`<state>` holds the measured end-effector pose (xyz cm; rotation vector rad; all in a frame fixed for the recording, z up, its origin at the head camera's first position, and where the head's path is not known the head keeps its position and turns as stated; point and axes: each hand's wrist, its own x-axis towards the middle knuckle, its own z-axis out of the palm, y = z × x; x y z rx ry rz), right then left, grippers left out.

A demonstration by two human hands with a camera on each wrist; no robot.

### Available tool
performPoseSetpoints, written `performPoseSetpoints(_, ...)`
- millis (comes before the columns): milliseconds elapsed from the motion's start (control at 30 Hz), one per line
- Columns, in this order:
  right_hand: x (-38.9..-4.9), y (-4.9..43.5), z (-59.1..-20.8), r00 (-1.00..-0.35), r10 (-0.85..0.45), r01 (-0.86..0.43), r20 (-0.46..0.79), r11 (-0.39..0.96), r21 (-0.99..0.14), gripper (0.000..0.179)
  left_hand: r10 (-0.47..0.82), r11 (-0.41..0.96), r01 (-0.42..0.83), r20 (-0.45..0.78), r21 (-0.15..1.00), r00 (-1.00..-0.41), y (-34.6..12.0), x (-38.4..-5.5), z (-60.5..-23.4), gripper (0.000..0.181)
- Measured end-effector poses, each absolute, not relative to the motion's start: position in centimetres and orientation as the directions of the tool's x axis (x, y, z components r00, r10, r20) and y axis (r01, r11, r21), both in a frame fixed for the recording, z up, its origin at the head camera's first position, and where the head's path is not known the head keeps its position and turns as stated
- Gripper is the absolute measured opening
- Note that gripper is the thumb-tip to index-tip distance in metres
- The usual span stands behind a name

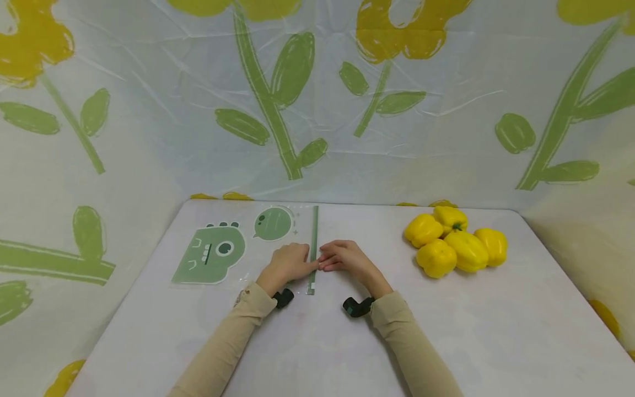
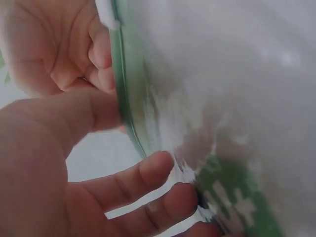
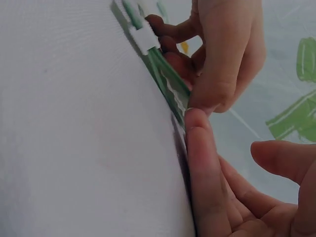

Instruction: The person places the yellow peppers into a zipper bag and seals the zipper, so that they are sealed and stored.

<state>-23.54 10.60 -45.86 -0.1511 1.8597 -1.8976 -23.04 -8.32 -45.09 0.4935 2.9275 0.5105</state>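
Observation:
A clear zip bag [image 1: 213, 256] printed with a green dinosaur and a speech bubble lies flat, its green zip strip [image 1: 314, 226] facing right. My left hand [image 1: 290, 262] pinches the bag at that strip, thumb at the edge and fingers on the plastic. From the right, my right hand [image 1: 347, 258] meets it, fingertips touching the bag's mouth. In the right wrist view the two green strips stand slightly apart near the white slider [image 3: 144, 39]. There the right hand's fingers [image 3: 202, 163] lie extended, with its thumb held away.
Several yellow bell peppers [image 1: 463, 251] are grouped at the back right of the white table [image 1: 496, 331]. A flower-printed cloth [image 1: 163, 138] stands behind and at both sides. Each wrist wears a small black camera [image 1: 357, 306].

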Motion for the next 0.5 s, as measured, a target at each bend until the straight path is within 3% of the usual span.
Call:
performPoseSetpoints(167, -23.61, 10.38, -46.19, -0.891, -0.390, 0.240, -0.231, 0.028, -0.971, 0.031, 0.345, 0.875, 0.306, -0.041, 0.374, -0.938, -8.50, -22.97, -44.84, 0.028)
performPoseSetpoints(333, -23.44, 10.17, -46.00, -0.892, -0.395, 0.213, -0.219, 0.059, -0.975, 0.033, 0.409, 0.819, 0.365, -0.003, 0.442, -0.913, -8.57, -23.15, -44.84, 0.038)
performPoseSetpoints(500, -23.14, 10.01, -45.75, -0.886, -0.407, 0.207, -0.224, 0.086, -0.975, 0.034, 0.479, 0.757, 0.428, 0.027, 0.494, -0.877, -8.57, -23.18, -45.08, 0.009)
